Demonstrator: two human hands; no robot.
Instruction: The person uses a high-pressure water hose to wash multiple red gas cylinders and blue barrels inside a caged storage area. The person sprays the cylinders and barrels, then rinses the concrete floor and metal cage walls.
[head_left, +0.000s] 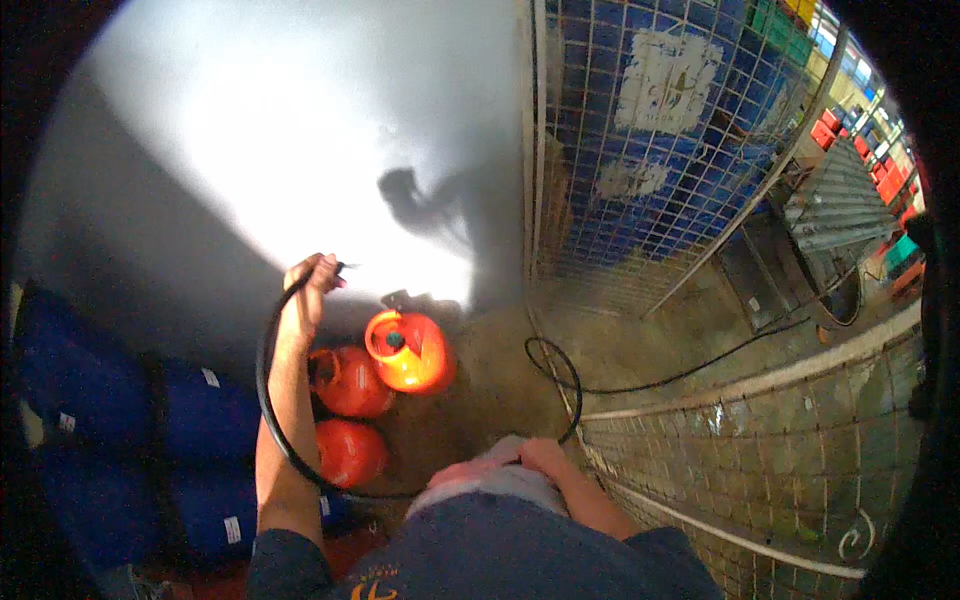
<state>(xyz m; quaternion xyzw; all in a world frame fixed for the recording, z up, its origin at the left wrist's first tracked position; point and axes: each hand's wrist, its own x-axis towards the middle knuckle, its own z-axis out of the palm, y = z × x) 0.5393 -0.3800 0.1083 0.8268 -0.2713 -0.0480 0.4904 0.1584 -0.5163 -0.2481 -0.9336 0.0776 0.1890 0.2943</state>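
Note:
My left hand is raised in front of the white wall, closed on the end of a black hose. The hose hangs in a curve past my forearm and passes behind my body. My right hand is low at my waist, partly hidden, its fingers curled beside a pale grey and pink cloth; what it grips cannot be made out. Beyond my hands stand orange gas cylinders, several of them, below the wall.
Blue drums are stacked at left. A mesh cage with blue contents rises ahead-right, another mesh panel runs along my right. Hose loops lie on the concrete floor. Corrugated sheeting and red objects sit farther right.

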